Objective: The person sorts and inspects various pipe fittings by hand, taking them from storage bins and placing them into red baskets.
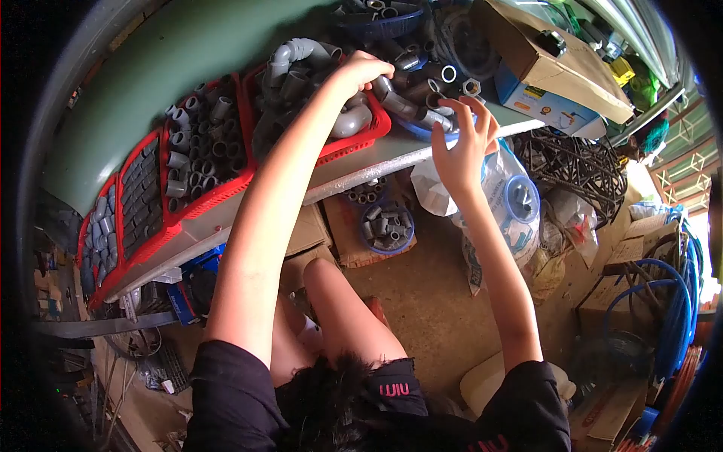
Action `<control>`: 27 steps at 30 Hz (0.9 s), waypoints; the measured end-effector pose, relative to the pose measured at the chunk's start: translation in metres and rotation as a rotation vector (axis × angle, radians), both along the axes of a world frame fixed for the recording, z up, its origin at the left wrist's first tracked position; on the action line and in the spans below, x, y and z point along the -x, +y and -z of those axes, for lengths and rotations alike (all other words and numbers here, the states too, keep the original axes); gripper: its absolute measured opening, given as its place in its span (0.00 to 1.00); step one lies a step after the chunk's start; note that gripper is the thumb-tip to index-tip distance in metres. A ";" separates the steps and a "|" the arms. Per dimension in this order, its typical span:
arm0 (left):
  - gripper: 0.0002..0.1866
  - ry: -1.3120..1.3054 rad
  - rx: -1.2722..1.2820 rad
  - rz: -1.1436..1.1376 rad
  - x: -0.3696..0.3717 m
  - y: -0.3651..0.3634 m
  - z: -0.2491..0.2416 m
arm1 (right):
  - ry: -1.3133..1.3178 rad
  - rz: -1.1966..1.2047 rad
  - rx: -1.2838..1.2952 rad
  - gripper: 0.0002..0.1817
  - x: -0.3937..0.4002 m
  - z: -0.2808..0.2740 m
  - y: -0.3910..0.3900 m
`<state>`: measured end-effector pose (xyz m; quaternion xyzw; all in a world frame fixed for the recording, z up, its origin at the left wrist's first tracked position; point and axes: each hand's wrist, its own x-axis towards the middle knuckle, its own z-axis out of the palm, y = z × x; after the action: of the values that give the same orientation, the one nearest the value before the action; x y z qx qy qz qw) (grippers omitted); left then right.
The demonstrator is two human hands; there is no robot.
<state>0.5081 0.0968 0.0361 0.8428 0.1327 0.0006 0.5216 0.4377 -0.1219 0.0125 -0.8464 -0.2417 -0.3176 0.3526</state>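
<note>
My left hand (364,71) reaches over the right end of a red basket (382,124), fingers curled closed at the upper end of a grey pipe elbow (385,87). My right hand (465,143) is open, thumb and fingers spread, over the edge of a blue basket (423,132). Just left of its fingertips lies a grey pipe fitting (434,120), among other grey fittings in that basket. Large grey bends (352,120) fill the red basket under my left wrist.
More red baskets (242,124) of small grey fittings line the green-backed shelf to the left. Cardboard boxes (553,64) stand at the back right. Below the shelf are a tub of fittings (388,228) and plastic bags (493,226). Blue hose (681,294) hangs at right.
</note>
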 end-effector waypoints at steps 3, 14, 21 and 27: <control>0.10 0.004 -0.004 0.011 -0.001 0.000 -0.001 | -0.013 -0.013 -0.025 0.20 -0.002 0.000 -0.012; 0.12 0.058 0.109 -0.047 -0.006 0.007 -0.005 | 0.047 -0.026 -0.036 0.20 0.008 0.007 -0.026; 0.11 0.035 0.250 0.013 -0.005 0.008 -0.006 | 0.049 -0.039 0.014 0.20 0.016 0.007 -0.029; 0.12 0.034 0.123 -0.016 0.000 0.004 -0.007 | 0.070 -0.032 -0.022 0.20 0.018 0.012 -0.033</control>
<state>0.5084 0.1010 0.0433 0.8081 0.1482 -0.0178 0.5698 0.4194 -0.1544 0.0002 -0.8492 -0.2393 -0.2848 0.3749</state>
